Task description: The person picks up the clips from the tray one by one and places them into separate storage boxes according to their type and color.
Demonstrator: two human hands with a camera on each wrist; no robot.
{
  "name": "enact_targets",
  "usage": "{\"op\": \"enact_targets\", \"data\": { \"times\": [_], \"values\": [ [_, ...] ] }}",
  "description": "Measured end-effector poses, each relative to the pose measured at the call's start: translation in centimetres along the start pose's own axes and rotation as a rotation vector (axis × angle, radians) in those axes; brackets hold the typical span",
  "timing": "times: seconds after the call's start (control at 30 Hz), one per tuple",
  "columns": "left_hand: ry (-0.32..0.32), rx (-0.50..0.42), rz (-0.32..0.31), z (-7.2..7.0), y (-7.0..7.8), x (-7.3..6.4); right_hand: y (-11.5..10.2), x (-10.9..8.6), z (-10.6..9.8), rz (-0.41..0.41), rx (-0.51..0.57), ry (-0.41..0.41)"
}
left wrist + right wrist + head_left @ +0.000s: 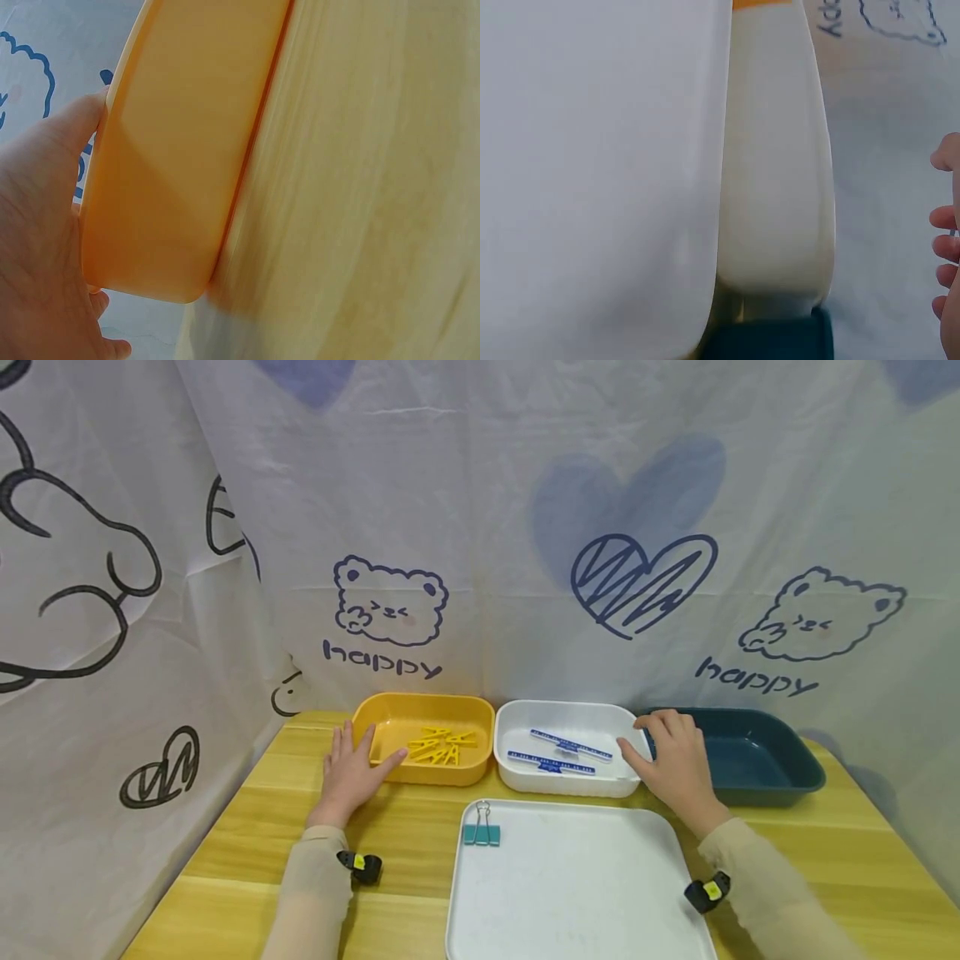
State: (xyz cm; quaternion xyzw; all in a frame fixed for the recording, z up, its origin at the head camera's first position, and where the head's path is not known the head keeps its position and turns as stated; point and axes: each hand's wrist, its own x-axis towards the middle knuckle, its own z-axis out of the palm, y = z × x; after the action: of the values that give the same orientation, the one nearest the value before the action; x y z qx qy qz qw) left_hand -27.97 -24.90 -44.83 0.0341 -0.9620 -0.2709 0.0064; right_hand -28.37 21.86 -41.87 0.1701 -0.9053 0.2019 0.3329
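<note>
My left hand [351, 777] lies at the left end of a yellow bin [420, 774], thumb at the front rim and spread fingers along the outer side. In the left wrist view the thumb touches the rim of the yellow bin [172, 187]. Several yellow clothespins [438, 747] are inside it. Over the right end of a white bin [570, 785] is my right hand [675, 766], fingers loosely bent and holding nothing. The right wrist view has those fingers [945, 217] apart from the white bin [776, 165]. Two blue-and-white ruler-like strips with clips [551, 764] lie inside.
A dark teal bin [765, 796] stands at the right, beside the white one. In front lies a white tray [577, 877] with a teal binder clip [482, 835] at its far left corner. Behind the wooden table [225, 881] hangs a printed curtain [510, 568].
</note>
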Motion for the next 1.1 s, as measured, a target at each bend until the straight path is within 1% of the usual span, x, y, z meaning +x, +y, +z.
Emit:
{"op": "enact_targets", "data": {
  "times": [0.27, 0.53, 0.63, 0.8, 0.9, 1.1],
  "values": [
    [-0.003, 0.032, -0.013, 0.0, 0.1, 0.0, -2.7, 0.0, 0.8, -0.113, 0.035, -0.010],
    [-0.008, 0.061, -0.015, -0.1, 0.2, -0.2, -5.3, -0.4, 1.7, -0.161, 0.090, -0.049],
    [-0.009, 0.064, -0.016, -0.1, 0.2, -0.1, -6.0, -0.7, 2.0, -0.171, 0.106, -0.085],
    [-0.006, 0.074, -0.012, 0.1, 0.1, 0.0, -7.3, -1.1, 2.5, -0.184, 0.103, -0.149],
    [-0.007, 0.074, -0.012, 0.1, 0.1, 0.0, -7.9, -1.3, 2.8, -0.217, 0.099, -0.170],
    [-0.006, 0.069, -0.013, 0.1, 0.0, 0.1, -9.2, -1.6, 3.7, -0.294, 0.108, -0.179]
  ]
}}
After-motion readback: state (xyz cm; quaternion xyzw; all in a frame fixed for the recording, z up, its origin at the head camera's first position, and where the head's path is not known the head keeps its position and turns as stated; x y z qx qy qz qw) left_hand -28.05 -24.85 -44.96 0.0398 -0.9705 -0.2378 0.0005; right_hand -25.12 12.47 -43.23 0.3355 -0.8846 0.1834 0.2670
